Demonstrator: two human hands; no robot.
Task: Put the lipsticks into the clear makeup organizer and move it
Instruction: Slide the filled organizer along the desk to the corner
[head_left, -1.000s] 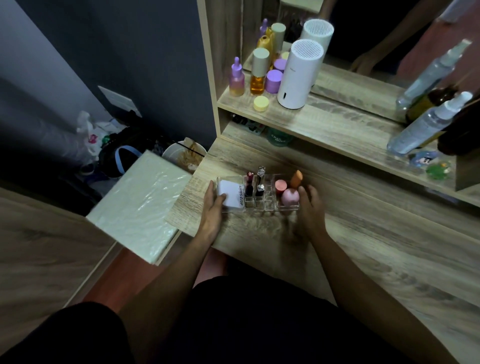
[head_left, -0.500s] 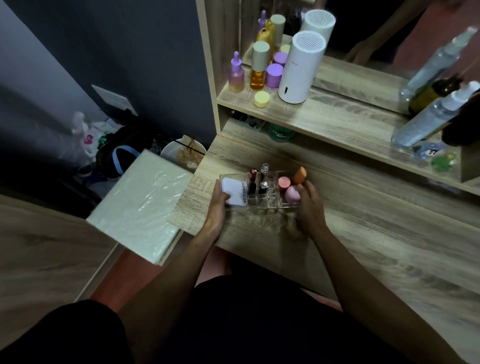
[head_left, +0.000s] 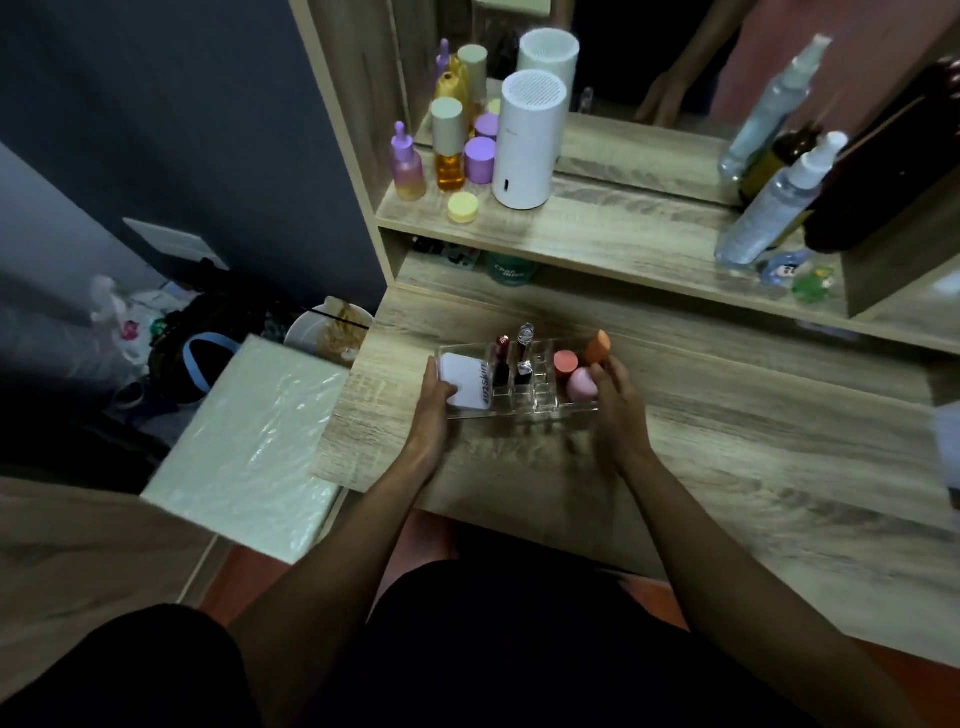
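Observation:
The clear makeup organizer (head_left: 540, 402) rests on the wooden vanity top near its left front corner. Upright in its small slots stand a red lipstick (head_left: 501, 358) and a silver-capped lipstick (head_left: 524, 353). A white compact (head_left: 467, 384) fills its left compartment; pink and orange sponges (head_left: 582, 374) fill the right one. My left hand (head_left: 434, 402) grips the organizer's left end, with the thumb on the compact. My right hand (head_left: 615, 400) grips its right end beside the sponges.
A raised shelf (head_left: 597, 234) behind carries purple and amber bottles (head_left: 447, 150), a white cylinder (head_left: 530, 145) and spray bottles (head_left: 774, 208) against a mirror. A pale cushioned stool (head_left: 249, 452) stands left of the table, with bags and a bowl on the floor beyond.
Both hands stay on the organizer's ends, and it has slid a little away from me and to the right on the tabletop.

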